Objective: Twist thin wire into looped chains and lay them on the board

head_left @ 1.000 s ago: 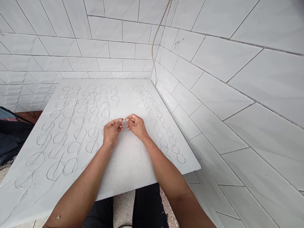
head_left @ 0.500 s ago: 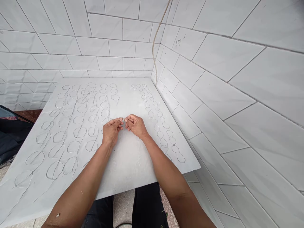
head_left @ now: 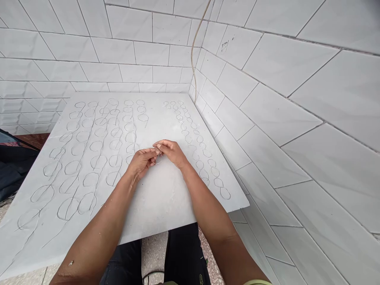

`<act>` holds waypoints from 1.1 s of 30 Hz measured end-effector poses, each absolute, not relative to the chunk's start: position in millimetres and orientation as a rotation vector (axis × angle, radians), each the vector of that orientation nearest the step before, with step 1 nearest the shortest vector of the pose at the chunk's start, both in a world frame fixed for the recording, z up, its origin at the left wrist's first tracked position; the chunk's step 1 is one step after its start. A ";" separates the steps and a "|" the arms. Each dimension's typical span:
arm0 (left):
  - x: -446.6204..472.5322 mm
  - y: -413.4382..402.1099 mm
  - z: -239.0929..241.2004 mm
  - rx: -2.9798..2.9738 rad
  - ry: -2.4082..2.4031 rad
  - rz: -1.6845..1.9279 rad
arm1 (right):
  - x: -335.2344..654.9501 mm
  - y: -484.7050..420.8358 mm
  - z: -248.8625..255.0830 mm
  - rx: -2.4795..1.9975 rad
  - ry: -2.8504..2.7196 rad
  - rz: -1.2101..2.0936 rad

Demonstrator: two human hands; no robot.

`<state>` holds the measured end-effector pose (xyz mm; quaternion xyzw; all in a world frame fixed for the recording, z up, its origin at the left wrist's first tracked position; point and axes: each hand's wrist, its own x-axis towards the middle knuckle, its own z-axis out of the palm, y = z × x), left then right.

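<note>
My left hand (head_left: 141,161) and my right hand (head_left: 172,152) meet over the middle of a white board (head_left: 166,198). Between their pinched fingertips is a thin wire loop (head_left: 156,156), roughly oval, held just above the board. Both hands have fingers curled closed on that wire. To the left of my hands lie several rows of larger wire loops (head_left: 89,150) with straight tails. To the right runs a line of smaller wire loops (head_left: 202,158) toward the board's right edge.
White tiled walls (head_left: 282,99) close in behind and on the right. A thin cable (head_left: 194,51) hangs down the corner. A dark bag (head_left: 12,166) sits at the left. My dark-trousered legs (head_left: 181,257) show below the board's near edge.
My hands have come closer together and shifted slightly up in the view; the wire loop now shows more clearly between the fingertips. The camera tilted a little.
</note>
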<state>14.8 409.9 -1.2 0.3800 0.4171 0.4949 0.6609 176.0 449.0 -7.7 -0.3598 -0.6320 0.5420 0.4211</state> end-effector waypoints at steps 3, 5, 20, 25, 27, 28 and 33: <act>13.2 407.3 3.5 0.910 0.903 1.041 | 181.1 449.9 -5.0 -0.807 -1.526 1.620; 11.8 406.3 5.4 0.926 0.881 1.003 | 183.2 448.9 -2.6 -0.758 -1.493 1.744; 10.4 400.0 8.0 0.984 0.720 0.781 | 177.8 437.2 14.4 -0.681 -1.334 1.960; 7.8 402.6 6.4 0.966 0.748 0.752 | 182.6 440.0 13.6 -0.652 -1.340 1.987; 6.8 403.4 5.7 0.986 0.749 0.738 | 183.3 442.9 9.9 -0.665 -1.295 1.962; 6.3 403.7 5.3 1.007 0.762 0.730 | 183.6 444.6 7.6 -0.699 -1.285 1.939; 6.5 404.5 1.3 1.162 0.885 0.659 | 185.2 447.4 1.8 -0.961 -1.569 1.766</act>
